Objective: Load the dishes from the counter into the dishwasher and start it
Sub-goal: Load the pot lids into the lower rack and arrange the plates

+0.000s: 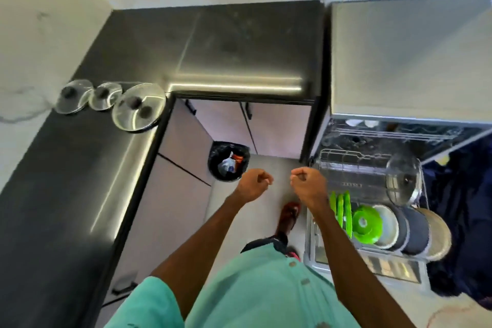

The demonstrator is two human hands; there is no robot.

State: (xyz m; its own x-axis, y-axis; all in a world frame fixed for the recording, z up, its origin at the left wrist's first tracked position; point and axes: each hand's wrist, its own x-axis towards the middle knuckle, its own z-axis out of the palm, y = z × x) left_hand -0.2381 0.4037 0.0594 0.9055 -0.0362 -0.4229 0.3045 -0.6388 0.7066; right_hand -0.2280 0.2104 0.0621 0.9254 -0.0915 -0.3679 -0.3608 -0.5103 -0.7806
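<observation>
Three glass lids with black knobs lie on the dark counter (53, 168) at the left: a small lid (74, 96), a smaller lid (105, 95) and a large lid (138, 109) by the counter's corner. The dishwasher (399, 125) stands open at the right with its lower rack (346, 168) pulled out. The rack holds green plates (342, 210), a green bowl (366, 224), several upright plates (415, 229) and a glass lid (403, 181). My left hand (255, 181) and my right hand (306, 181) hover over the floor with fingers curled, holding nothing.
A black bin (229, 161) with rubbish sits on the floor in the cabinet corner. Steel counter top (239, 48) runs along the back. My foot in a red sandal (288, 218) stands beside the rack. Dark cloth (458, 208) lies at the right of the dishwasher.
</observation>
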